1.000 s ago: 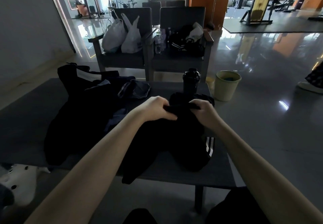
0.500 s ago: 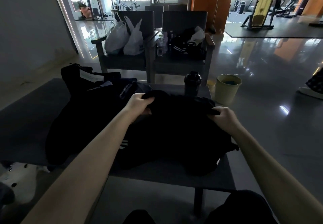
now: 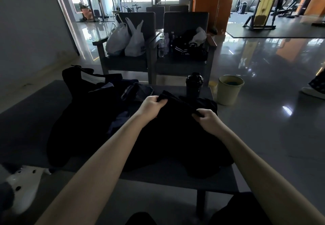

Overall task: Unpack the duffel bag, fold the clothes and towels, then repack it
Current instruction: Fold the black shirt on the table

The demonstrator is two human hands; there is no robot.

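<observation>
Left hand (image 3: 152,106) and right hand (image 3: 209,119) each pinched the far edge of a black fabric garment (image 3: 175,137), fingers curled, likely squaring it for folding on the dark grey table (image 3: 26,119).

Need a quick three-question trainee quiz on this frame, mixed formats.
1. True or false: the left hand and right hand both grip the black garment.
2. The black shaker bottle stands: A) on the table B) on a chair C) inside a bag.
3. Short answer: what stands just right of the table's far corner?

Key: 1 true. 2 A. 3 the pale bin.
</observation>
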